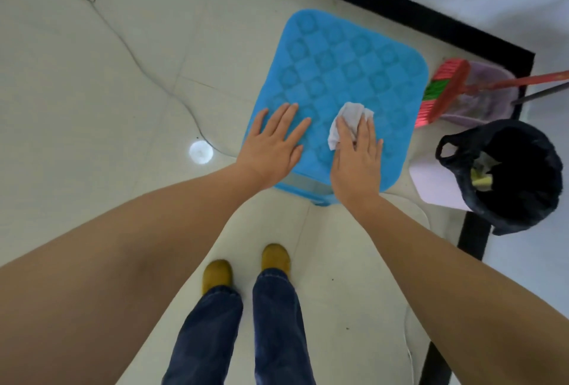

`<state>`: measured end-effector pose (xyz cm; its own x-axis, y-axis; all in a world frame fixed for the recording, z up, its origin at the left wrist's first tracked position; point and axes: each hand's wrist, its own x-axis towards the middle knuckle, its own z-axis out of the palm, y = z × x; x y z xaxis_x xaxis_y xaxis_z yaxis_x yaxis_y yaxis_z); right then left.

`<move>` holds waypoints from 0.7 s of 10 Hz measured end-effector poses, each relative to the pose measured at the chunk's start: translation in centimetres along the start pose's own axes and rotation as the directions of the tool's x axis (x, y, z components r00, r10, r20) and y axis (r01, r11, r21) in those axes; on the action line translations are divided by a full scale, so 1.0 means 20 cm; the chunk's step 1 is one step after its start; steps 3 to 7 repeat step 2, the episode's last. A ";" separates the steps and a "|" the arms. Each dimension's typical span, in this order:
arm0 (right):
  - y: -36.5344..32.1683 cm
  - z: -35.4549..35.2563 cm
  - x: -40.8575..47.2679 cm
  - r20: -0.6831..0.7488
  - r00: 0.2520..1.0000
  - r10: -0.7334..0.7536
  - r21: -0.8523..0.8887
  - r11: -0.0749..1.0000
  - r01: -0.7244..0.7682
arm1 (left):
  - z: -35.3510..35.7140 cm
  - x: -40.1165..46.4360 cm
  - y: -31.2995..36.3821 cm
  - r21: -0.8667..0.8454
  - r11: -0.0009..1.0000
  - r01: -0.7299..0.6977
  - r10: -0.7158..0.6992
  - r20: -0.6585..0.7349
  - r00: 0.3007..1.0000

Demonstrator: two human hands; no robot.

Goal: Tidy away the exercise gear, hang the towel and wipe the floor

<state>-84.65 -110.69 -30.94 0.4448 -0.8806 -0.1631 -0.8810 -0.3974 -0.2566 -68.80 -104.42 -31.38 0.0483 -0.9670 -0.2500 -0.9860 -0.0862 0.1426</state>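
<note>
A blue plastic stool (345, 70) with a patterned square top stands on the pale tiled floor in front of me. My left hand (274, 141) lies flat on the stool's near left edge, fingers spread, holding nothing. My right hand (357, 156) presses a crumpled white tissue (348, 121) flat against the stool top at its near right part. The tissue sticks out past my fingertips.
To the right stand a bin with a black bag (511, 175) holding some rubbish, and a red broom (443, 95) resting in a lilac dustpan (489, 95). A black skirting strip (400, 8) lines the wall. A thin cable (138, 64) runs across the floor at left. My feet (246, 267) are below.
</note>
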 end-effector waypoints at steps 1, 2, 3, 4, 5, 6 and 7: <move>-0.04 -0.09 0.02 0.162 0.984 0.068 -0.153 0.987 -0.043 | -0.15 -0.01 0.00 0.004 1.000 0.026 -0.026 0.148 0.989; -0.17 -0.25 0.05 0.270 0.956 0.112 -0.274 0.961 -0.035 | -0.32 -0.11 -0.06 -0.062 0.993 0.100 -0.085 0.202 0.976; -0.17 -0.25 0.05 0.270 0.956 0.112 -0.274 0.961 -0.035 | -0.32 -0.11 -0.06 -0.062 0.993 0.100 -0.085 0.202 0.976; -0.17 -0.25 0.05 0.270 0.956 0.112 -0.274 0.961 -0.035 | -0.32 -0.11 -0.06 -0.062 0.993 0.100 -0.085 0.202 0.976; -0.17 -0.25 0.05 0.270 0.956 0.112 -0.274 0.961 -0.035 | -0.32 -0.11 -0.06 -0.062 0.993 0.100 -0.085 0.202 0.976; -0.17 -0.25 0.05 0.270 0.956 0.112 -0.274 0.961 -0.035 | -0.32 -0.11 -0.06 -0.062 0.993 0.100 -0.085 0.202 0.976; -0.17 -0.25 0.05 0.270 0.956 0.112 -0.274 0.961 -0.035 | -0.32 -0.11 -0.06 -0.062 0.993 0.100 -0.085 0.202 0.976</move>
